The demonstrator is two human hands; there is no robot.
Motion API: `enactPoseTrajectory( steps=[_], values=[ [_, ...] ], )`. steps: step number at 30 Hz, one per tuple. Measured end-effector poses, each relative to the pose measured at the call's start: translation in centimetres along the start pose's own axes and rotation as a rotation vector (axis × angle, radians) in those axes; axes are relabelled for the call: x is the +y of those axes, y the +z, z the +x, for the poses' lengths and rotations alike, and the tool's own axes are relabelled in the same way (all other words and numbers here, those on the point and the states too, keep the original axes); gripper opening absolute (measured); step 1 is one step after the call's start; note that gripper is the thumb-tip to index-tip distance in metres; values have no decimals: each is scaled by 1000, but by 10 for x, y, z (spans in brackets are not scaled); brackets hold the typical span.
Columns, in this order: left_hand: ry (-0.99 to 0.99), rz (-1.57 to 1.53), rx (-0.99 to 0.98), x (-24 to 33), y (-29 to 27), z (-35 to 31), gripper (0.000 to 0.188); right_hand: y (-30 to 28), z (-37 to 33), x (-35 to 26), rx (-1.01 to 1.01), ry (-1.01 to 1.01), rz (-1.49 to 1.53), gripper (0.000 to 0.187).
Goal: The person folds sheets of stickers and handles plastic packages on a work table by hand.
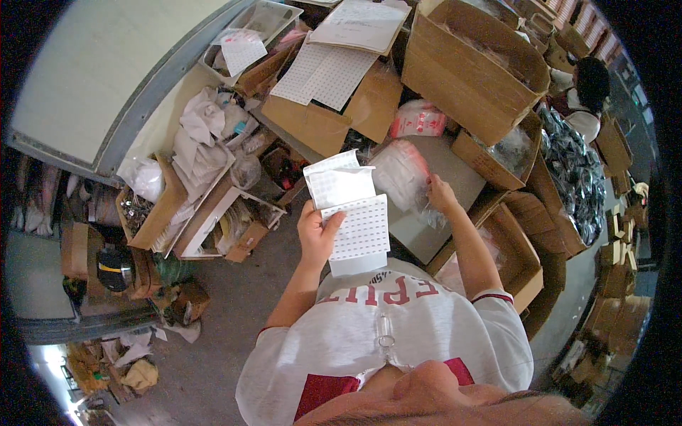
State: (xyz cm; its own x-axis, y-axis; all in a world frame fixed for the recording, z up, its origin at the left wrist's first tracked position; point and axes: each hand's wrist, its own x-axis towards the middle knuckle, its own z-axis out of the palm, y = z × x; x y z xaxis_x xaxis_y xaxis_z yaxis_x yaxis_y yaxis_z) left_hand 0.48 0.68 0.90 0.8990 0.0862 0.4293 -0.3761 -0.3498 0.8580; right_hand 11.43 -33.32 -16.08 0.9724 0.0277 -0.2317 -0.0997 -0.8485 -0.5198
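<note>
My left hand [319,233] is closed around a folded bundle of white label sheets [359,227] printed with rows of small dark marks. The thumb lies over the front sheet, and the folded upper part of the sheets stands up behind it. My right hand [442,195] is pinched at the right edge of a stack of clear plastic bags [399,176] with a red band. A loose, see-through corner hangs under those fingers. Behind the stack, a second pack of clear bags [418,119] with red print lies on the grey tabletop [426,238].
Open cardboard boxes [472,71] crowd the far right, one full of black plastic-wrapped items [572,177]. More printed label sheets [323,74] and a paper pad [361,25] lie on a carton ahead. Crumpled white paper [202,135] fills the left side. A person [586,99] is at the right.
</note>
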Motion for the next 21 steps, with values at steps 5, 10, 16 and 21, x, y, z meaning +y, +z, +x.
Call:
enactPoseTrajectory(
  steps=[5,10,16,21],
  values=[
    [-23,-12,30,-2,-6,-1,16,-33,-26,-49,32,35,-103,34],
    [-7,-14,-12,1,-6,2,17,-20,6,-10,-7,-72,-218,25],
    [25,-45,-90,0,-4,1,15,1,12,-25,164,-121,-325,22],
    [-8,-197,-145,-3,-2,-4,15,-36,-17,-72,190,-122,280,27]
  ],
)
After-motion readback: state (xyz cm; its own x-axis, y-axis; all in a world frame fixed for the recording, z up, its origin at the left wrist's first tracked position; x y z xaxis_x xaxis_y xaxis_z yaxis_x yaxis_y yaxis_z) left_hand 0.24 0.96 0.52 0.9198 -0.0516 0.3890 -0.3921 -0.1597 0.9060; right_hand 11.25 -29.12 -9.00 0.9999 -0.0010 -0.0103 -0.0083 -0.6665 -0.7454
